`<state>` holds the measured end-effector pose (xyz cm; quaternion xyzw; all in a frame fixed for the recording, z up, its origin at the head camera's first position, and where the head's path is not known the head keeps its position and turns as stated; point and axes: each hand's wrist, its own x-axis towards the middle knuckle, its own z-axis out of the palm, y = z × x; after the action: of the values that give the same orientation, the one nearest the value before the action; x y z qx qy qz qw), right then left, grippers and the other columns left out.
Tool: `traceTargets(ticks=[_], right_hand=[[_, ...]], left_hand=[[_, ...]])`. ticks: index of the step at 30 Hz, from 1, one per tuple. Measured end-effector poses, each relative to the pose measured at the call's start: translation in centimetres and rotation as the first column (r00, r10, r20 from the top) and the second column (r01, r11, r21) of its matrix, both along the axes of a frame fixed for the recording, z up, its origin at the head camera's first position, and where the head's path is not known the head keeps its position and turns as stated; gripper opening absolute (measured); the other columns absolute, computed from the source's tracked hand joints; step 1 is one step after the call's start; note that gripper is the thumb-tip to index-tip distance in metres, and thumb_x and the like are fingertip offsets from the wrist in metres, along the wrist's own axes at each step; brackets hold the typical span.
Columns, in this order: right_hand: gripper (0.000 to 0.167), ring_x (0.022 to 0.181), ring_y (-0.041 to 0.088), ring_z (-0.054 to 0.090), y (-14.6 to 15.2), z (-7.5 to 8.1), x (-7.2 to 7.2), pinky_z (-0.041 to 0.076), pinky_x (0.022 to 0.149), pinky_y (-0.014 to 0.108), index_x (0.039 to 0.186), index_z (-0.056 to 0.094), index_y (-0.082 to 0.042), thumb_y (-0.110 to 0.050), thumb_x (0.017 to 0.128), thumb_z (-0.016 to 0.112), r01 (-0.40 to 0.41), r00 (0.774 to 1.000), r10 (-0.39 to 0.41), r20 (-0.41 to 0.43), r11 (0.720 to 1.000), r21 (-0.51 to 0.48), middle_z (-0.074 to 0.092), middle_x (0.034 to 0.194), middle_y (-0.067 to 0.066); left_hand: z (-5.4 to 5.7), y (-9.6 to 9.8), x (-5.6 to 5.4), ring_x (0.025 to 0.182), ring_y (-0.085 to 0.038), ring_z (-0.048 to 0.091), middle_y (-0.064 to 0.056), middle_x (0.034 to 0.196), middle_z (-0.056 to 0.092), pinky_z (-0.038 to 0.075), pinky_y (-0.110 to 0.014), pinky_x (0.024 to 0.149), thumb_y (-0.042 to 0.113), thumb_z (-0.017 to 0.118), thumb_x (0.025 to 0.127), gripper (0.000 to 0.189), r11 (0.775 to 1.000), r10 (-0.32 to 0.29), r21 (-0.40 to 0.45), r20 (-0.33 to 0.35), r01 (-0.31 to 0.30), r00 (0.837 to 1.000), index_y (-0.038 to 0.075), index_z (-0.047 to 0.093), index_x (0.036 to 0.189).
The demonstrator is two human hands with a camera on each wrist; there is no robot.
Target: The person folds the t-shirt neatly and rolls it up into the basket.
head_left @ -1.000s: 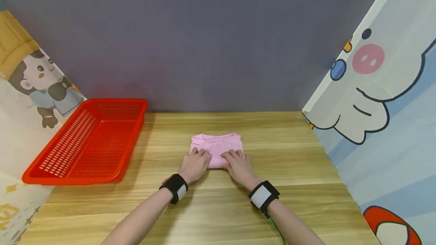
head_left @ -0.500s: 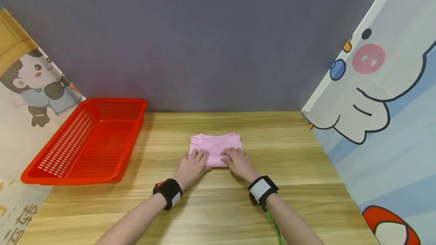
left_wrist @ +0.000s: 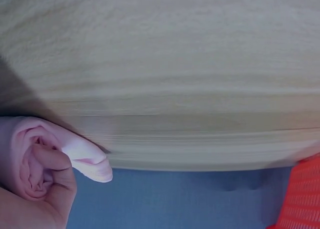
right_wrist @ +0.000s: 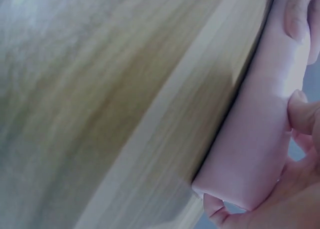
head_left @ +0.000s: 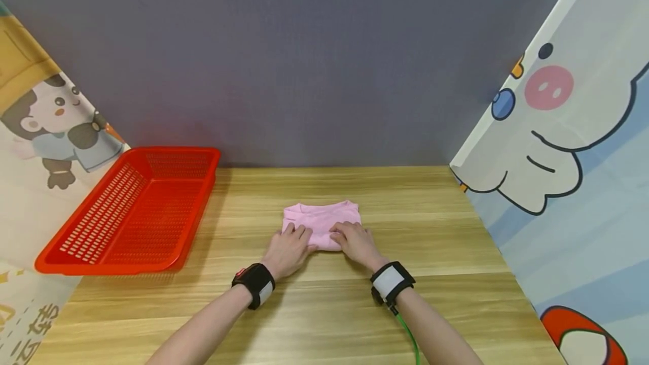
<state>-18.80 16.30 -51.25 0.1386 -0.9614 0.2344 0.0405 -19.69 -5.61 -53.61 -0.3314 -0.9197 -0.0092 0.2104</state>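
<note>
A pink shirt (head_left: 320, 218) lies folded on the wooden table, its near edge rolled into a thick tube and its neckline at the far side. At the roll's left end, my left hand (head_left: 288, 249) grips it; the left wrist view shows a finger curled into the spiral end of the pink roll (left_wrist: 31, 164). My right hand (head_left: 357, 245) holds the right part, with the thumb on the roll and a finger bent at its end in the right wrist view. The part of the shirt beneath both hands is hidden.
A red plastic basket (head_left: 147, 213) with slotted sides stands at the left of the table (head_left: 324, 320). A grey panel (head_left: 324, 61) rises behind the table, with cartoon-printed walls on either side. A green cable (head_left: 409, 334) runs from my right wristband.
My left hand has shifted slightly left and toward me, with its thumb now at the near edge. My right hand has barely moved. The shirt stays in about the same spot.
</note>
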Motion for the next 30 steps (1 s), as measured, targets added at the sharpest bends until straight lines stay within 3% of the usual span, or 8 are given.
traceTargets(ticks=[5, 9, 17, 22, 30], right_hand=[[0.026, 0.102, 0.031, 0.063, -0.5, -0.2, 1.0, 0.048, 0.084, 0.055, 0.118, 0.07, -0.021, -0.034, 0.104, 0.052, 0.039, 0.999, -0.036, -0.033, 0.992, 0.12, 0.07, 0.106, 0.004], [0.034, 0.119, 0.039, 0.054, -1.0, -0.1, 2.2, 0.045, 0.094, 0.064, 0.132, 0.062, -0.019, -0.035, 0.106, 0.046, 0.055, 0.998, -0.053, -0.015, 0.979, 0.194, 0.063, 0.121, 0.011], [0.053, 0.127, 0.041, 0.044, -1.3, -0.5, 3.2, 0.04, 0.097, 0.065, 0.144, 0.05, -0.016, -0.044, 0.099, 0.058, 0.016, 0.998, -0.004, -0.056, 0.976, 0.218, 0.052, 0.133, 0.016], [0.056, 0.124, 0.04, 0.045, -1.1, -1.0, 3.1, 0.042, 0.094, 0.063, 0.142, 0.049, -0.015, -0.043, 0.096, 0.064, 0.014, 0.996, 0.008, -0.089, 0.971, 0.239, 0.053, 0.129, 0.015], [0.045, 0.105, 0.036, 0.053, -0.9, -1.0, 2.6, 0.047, 0.08, 0.056, 0.127, 0.05, -0.012, -0.042, 0.095, 0.063, -0.015, 0.989, 0.058, -0.135, 0.953, 0.301, 0.057, 0.11, 0.014]], left_hand=[[0.1, 0.2, -0.1, 0.087, -0.027, 0.062, -0.004, 0.097, 0.066, 0.052, -0.039, 0.052, 0.048, 0.049, 0.102, 0.036, 1.0, 0.013, -0.009, 0.03, -0.013, 0.999, 0.013, 0.057, 0.106], [0.2, 0.4, -0.3, 0.088, -0.028, 0.062, -0.004, 0.095, 0.065, 0.051, -0.039, 0.052, 0.047, 0.049, 0.102, 0.035, 1.0, 0.022, -0.017, 0.053, -0.021, 0.998, 0.013, 0.056, 0.103], [0.7, 0.6, -0.6, 0.092, -0.028, 0.064, -0.004, 0.097, 0.068, 0.052, -0.039, 0.056, 0.046, 0.044, 0.105, 0.036, 0.997, 0.07, -0.048, 0.144, -0.063, 0.987, 0.013, 0.058, 0.102], [0.8, 0.7, -0.7, 0.095, -0.027, 0.064, -0.003, 0.1, 0.07, 0.052, -0.04, 0.06, 0.047, 0.041, 0.105, 0.038, 0.996, 0.091, -0.041, 0.192, -0.084, 0.977, 0.013, 0.059, 0.101], [0.7, 0.9, -0.7, 0.101, -0.026, 0.06, -0.005, 0.105, 0.069, 0.054, -0.04, 0.061, 0.047, 0.038, 0.106, 0.042, 0.993, 0.118, -0.033, 0.192, -0.114, 0.974, 0.013, 0.063, 0.103]])
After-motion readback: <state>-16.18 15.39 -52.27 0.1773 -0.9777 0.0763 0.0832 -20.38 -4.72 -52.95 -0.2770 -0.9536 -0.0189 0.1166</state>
